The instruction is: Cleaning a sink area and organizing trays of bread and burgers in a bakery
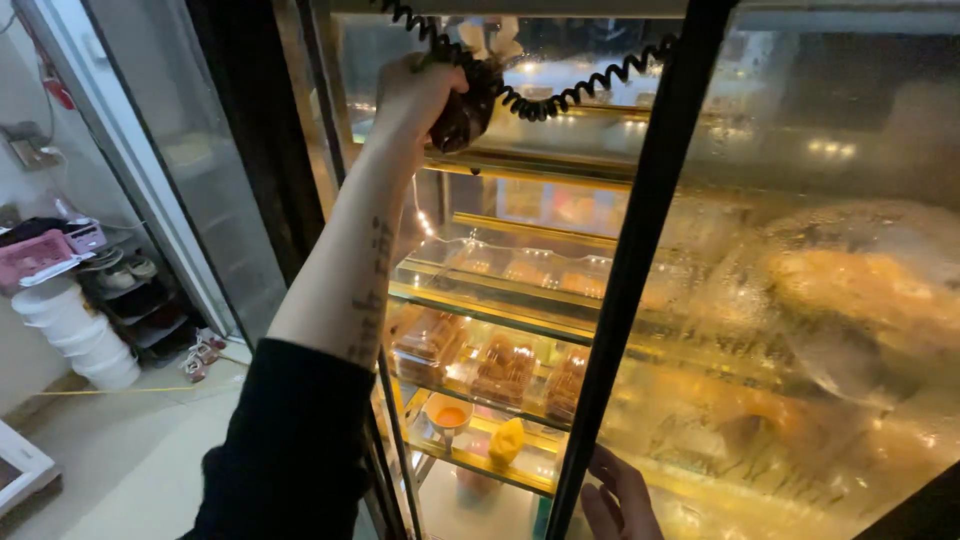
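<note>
My left hand is raised to the top shelf of a lit glass display case and is closed around a dark rounded object. A black coiled cord runs from that object to both sides. My black sleeve is pushed up the forearm. My right hand rests low on the fogged glass door, fingers spread beside the door's black frame. It holds nothing.
Shelves carry packed pastries in clear boxes, a small cup of orange sauce and a yellow item. Left of the case are stacked white buckets, a pink basket and a shoe rack on the tiled floor.
</note>
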